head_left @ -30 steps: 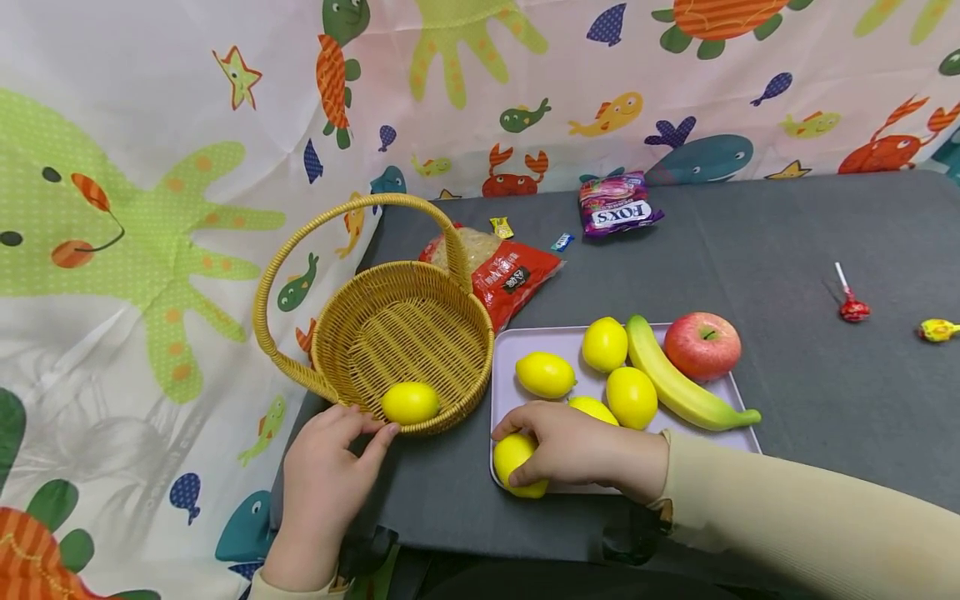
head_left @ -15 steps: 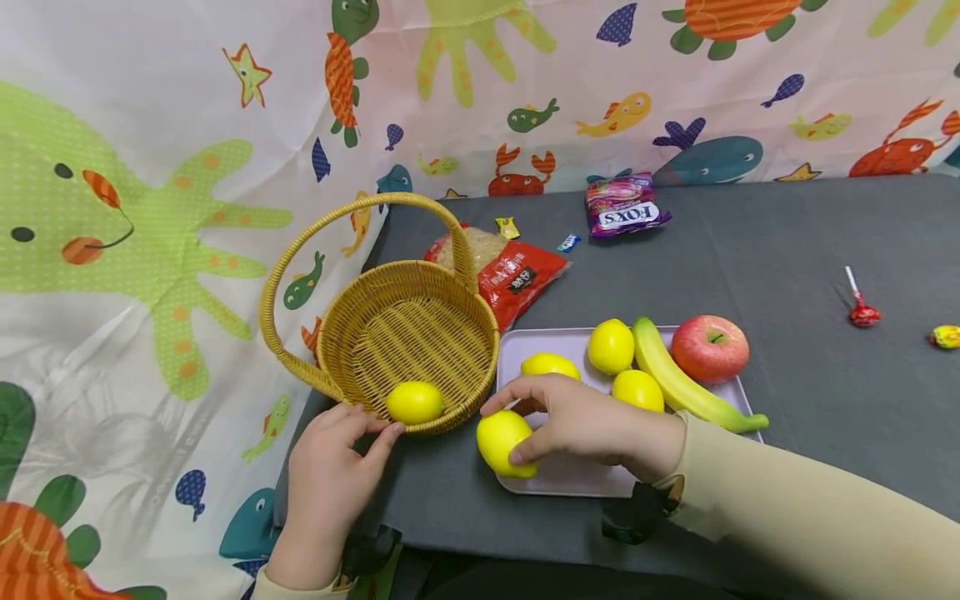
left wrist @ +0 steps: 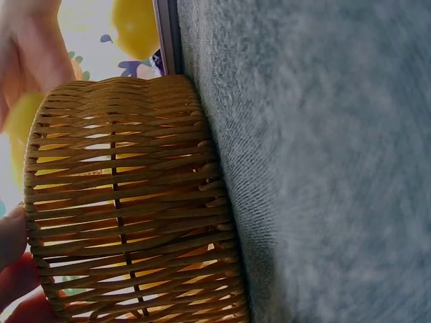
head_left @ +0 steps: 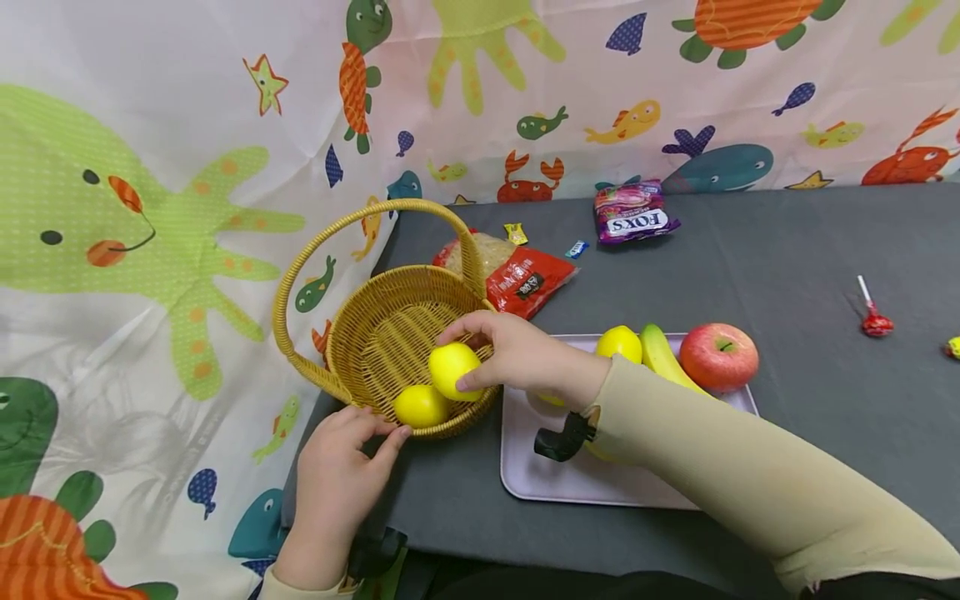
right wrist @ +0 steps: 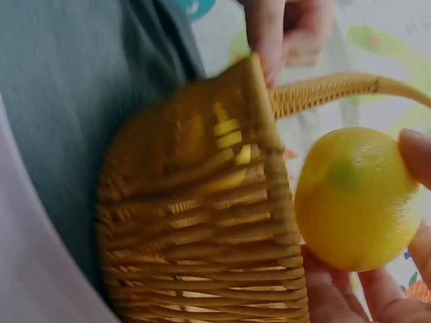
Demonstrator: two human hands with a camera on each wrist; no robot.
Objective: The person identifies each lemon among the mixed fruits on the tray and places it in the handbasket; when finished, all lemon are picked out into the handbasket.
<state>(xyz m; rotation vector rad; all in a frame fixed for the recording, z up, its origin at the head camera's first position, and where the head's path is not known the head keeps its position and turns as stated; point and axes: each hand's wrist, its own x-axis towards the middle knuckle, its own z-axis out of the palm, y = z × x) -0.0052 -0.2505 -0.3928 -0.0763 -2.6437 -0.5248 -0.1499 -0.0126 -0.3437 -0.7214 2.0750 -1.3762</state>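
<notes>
My right hand (head_left: 517, 354) holds a lemon (head_left: 454, 371) between thumb and fingers, over the right side of the wicker basket (head_left: 360, 321). In the right wrist view the held lemon (right wrist: 357, 198) shows beside the basket rim, level with its top. Another lemon (head_left: 422, 406) lies inside the basket at the near side. My left hand (head_left: 347, 458) pinches the basket's near rim between thumb and fingers. The left wrist view shows its fingertips (left wrist: 13, 235) at the rim of the woven wall (left wrist: 135, 202). My right forearm covers part of the lilac tray (head_left: 540, 467).
On the tray are more lemons (head_left: 619, 343), a banana (head_left: 663, 358) and a red apple (head_left: 718, 357). Behind the basket lies a red bag (head_left: 528, 282). A purple Fox's candy bag (head_left: 633, 212) and small wrapped sweets stand further back. A red lollipop (head_left: 876, 321) lies at right.
My right hand has lifted a lemon from the tray and carried it left over the basket. The left hand keeps its hold on the rim. The head view has shifted slightly.
</notes>
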